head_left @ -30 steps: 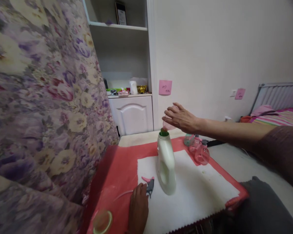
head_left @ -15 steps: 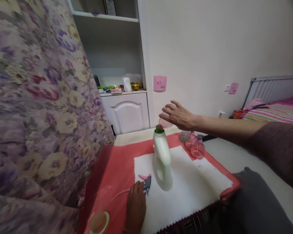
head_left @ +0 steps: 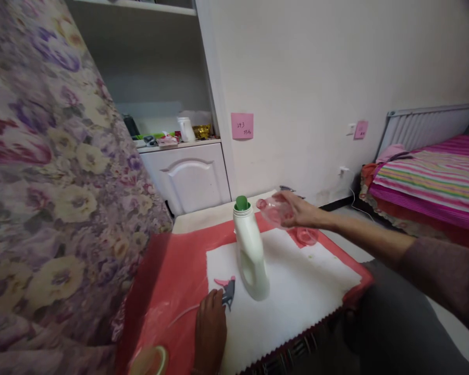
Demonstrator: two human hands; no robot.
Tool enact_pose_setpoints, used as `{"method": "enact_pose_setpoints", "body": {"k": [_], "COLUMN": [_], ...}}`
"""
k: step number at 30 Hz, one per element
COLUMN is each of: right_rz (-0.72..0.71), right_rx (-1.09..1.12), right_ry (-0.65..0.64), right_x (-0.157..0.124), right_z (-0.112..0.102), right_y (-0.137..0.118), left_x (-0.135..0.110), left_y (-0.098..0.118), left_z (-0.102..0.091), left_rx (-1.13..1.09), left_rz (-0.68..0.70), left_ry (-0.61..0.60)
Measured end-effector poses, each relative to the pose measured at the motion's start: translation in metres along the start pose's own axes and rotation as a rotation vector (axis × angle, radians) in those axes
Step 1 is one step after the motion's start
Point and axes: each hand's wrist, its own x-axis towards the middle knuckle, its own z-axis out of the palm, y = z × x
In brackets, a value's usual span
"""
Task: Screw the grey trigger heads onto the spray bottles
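My right hand [head_left: 303, 212] is closed around a small clear pink bottle [head_left: 273, 210], held tilted just right of the top of a white jug [head_left: 250, 258]. The jug stands upright on a white cloth [head_left: 297, 302] and has a green top [head_left: 241, 202]. My left hand [head_left: 210, 330] rests on the cloth's left edge with its fingers curled on a pink and grey spray head [head_left: 226, 288]. A thin tube runs left from the spray head. Another pink bottle [head_left: 307, 237] lies on the cloth under my right wrist.
The cloth lies on a red mat [head_left: 168, 281] over a low table. A round roll [head_left: 150, 360] sits at the mat's near left corner. Flowered fabric [head_left: 50, 182] fills the left. A white cabinet [head_left: 185, 174] and a striped bed [head_left: 433, 182] stand behind.
My right hand has come down and to the right with the pink bottle, from above the jug's mouth to beside it. The view has swung right. My left hand has stayed put.
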Motion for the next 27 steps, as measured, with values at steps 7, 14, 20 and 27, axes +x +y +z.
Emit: {"method": "enact_pose_setpoints", "body": {"k": [7, 14, 20, 27], "right_rz": [0.325, 0.313, 0.296, 0.277], "right_rx": [0.752, 0.721, 0.671, 0.67], "right_ry": [0.043, 0.069, 0.02, 0.014], "right_x": [-0.103, -0.139, -0.145, -0.149], "right_z": [0.094, 0.132, 0.136, 0.137], "right_y": [0.067, 0.085, 0.094, 0.099], "left_x": [0.001, 0.001, 0.0, 0.012], "left_y": [-0.006, -0.01, -0.01, -0.007], "left_z": [0.005, 0.003, -0.001, -0.025], "left_rx": [-0.013, -0.027, 0.023, 0.002], "left_rz": [-0.008, -0.007, 0.001, 0.006], "left_ry": [-0.032, -0.043, -0.096, -0.152]}}
